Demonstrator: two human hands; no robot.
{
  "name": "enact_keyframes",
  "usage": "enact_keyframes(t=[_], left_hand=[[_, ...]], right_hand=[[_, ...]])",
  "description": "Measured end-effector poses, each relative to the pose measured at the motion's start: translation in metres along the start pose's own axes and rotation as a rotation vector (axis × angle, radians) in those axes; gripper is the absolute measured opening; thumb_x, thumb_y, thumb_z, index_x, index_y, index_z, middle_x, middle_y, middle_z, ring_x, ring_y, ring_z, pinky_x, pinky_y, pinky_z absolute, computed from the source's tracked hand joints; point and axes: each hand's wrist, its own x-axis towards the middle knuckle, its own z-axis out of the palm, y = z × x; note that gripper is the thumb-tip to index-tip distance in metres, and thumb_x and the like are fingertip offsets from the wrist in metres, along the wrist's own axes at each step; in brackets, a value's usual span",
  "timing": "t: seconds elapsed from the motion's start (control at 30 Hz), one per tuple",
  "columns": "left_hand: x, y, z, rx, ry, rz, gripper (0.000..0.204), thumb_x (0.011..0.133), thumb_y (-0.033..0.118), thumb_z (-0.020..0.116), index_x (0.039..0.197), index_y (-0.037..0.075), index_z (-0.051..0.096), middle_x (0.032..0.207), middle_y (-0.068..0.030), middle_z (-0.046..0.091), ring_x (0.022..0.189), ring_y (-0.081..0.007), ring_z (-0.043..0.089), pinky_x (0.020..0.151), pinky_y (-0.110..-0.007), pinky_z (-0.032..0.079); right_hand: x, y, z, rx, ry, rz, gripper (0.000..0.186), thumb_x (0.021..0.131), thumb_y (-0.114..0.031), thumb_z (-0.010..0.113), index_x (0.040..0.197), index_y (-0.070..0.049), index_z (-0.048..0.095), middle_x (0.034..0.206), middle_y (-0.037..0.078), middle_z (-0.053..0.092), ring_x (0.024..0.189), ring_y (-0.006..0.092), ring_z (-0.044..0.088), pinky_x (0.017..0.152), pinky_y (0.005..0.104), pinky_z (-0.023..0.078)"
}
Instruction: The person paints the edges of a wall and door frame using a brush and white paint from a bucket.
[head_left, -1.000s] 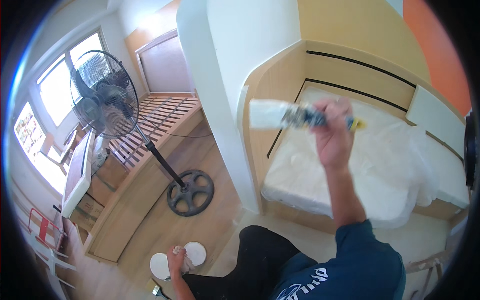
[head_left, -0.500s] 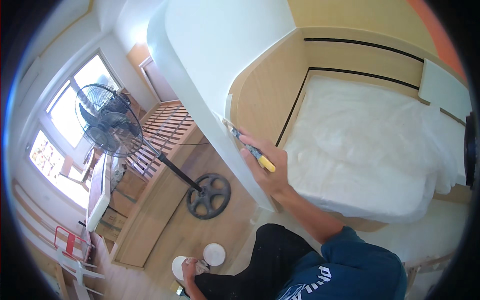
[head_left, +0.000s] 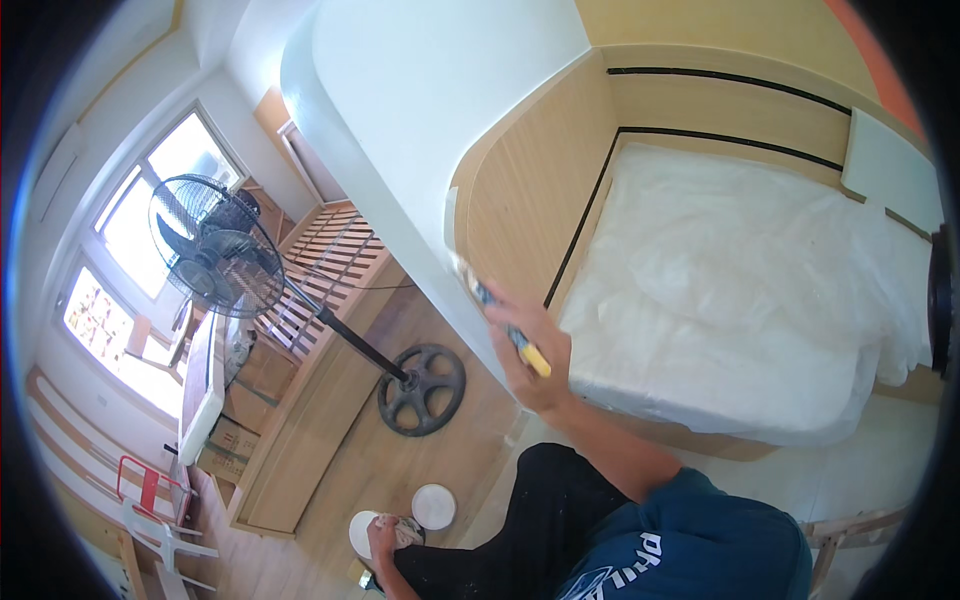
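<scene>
My right hand grips a paintbrush with a yellow-ended, paint-marked handle. The brush's bristles point up and left, at the narrow edge of the white wall, beside the rim of a wood-toned panel. Low down near my knee, my left hand is closed on what looks like a crumpled pale rag. A white tub is partly hidden behind that hand, and a round white lid or second tub stands close by. A small yellow-and-metal tool shows below my left wrist.
A standing fan with a heavy round base is at the left. Behind it is a slatted bed frame with cardboard boxes. To the right lies a plastic-covered mattress. Chairs stand at lower left.
My right hand and the brush have shifted slightly down along the wall's edge. The left hand stays by the tub; the view has tilted a little.
</scene>
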Motion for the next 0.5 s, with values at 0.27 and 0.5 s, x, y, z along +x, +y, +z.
enact_keyframes(t=[0.27,0.5], left_hand=[[0.003,-0.004,0.001,-0.032,0.006,0.024,0.033,0.080,0.027,0.071,0.094,-0.003,0.071,0.082,-0.0136,0.071,0.075,-0.0255,0.067,0.073,-0.040,0.053],[-0.005,0.006,0.001,0.010,0.043,0.027,0.037,0.081,0.027,0.071,0.097,-0.007,0.072,0.089,-0.0215,0.074,0.083,-0.0328,0.069,0.080,-0.043,0.053]], right_hand=[[-0.030,-0.014,-0.019,0.179,-0.163,0.143,0.019,0.092,0.003,0.070,0.110,-0.002,0.070,0.130,0.023,0.071,0.104,0.0293,0.073,0.091,0.0335,0.056],[0.011,-0.011,0.000,0.004,-0.101,0.057,0.026,0.092,0.002,0.069,0.118,-0.002,0.071,0.132,0.016,0.071,0.106,0.0283,0.071,0.093,0.0358,0.054]])
